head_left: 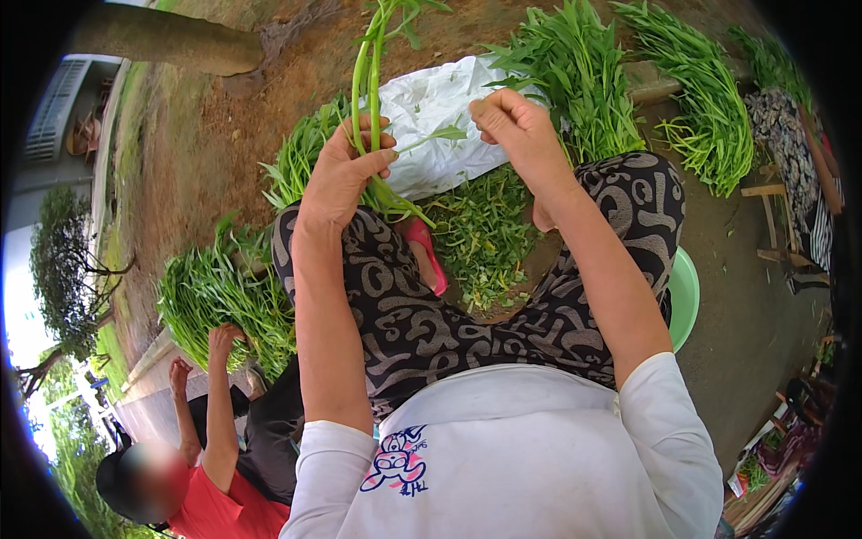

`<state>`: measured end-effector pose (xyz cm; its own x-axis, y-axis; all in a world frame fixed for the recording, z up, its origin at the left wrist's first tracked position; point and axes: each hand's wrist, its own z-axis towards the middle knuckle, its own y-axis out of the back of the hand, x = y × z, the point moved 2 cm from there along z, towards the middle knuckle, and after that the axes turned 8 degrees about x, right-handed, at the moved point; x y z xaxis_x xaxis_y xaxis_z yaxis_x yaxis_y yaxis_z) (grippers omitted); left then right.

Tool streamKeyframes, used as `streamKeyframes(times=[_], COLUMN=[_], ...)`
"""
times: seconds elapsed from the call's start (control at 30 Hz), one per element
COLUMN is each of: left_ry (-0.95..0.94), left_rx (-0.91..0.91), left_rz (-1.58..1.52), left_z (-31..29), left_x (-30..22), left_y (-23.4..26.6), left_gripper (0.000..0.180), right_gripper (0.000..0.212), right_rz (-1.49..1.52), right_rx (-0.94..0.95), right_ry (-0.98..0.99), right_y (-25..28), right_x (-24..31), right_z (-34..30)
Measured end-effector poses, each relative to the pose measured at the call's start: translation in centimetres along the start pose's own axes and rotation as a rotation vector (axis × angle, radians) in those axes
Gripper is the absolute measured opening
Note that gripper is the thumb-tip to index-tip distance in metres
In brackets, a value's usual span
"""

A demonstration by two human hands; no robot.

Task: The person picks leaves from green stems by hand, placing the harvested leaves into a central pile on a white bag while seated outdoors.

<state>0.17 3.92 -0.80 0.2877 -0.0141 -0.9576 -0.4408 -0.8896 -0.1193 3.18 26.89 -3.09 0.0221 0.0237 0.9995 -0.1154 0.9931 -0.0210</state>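
Note:
Long green water spinach stalks (374,85) stand upright in my left hand (346,171), its thumb and fingers closed round them. One leaf (446,133) juts sideways from near that hand toward the right. My right hand (519,130) is raised apart from the stalks, fingers curled in and thumb pressed against them. Whatever it may pinch is hidden. Below both hands a white plastic sack (431,94) lies spread on the ground with leaf scraps on it. A heap of plucked leaves (480,234) covers the ground between my knees.
Bundles of greens lie at the far right (584,81), farther right (705,108) and left (224,283). A green basin (684,301) stands beside my right knee. A person in a red shirt (224,499) sits at the left, and a wooden stool (772,220) stands at the right.

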Motion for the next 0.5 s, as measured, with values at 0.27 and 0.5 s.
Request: streamKeyframes(times=[0.27, 0.5], left_ry=[0.019, 0.008], left_rx=[0.000, 0.009], left_rz=[0.042, 0.015], left_z=[0.2, 0.2], left_x=[-0.1, 0.0], left_y=[-0.2, -0.4], left_gripper=[0.042, 0.043], right_gripper=[0.012, 0.011], right_rz=[-0.365, -0.218], right_rx=[0.057, 0.030], right_ry=[0.188, 0.146], right_y=[-1.0, -1.3], right_x=[-0.1, -0.6], right_z=[-0.4, -0.1])
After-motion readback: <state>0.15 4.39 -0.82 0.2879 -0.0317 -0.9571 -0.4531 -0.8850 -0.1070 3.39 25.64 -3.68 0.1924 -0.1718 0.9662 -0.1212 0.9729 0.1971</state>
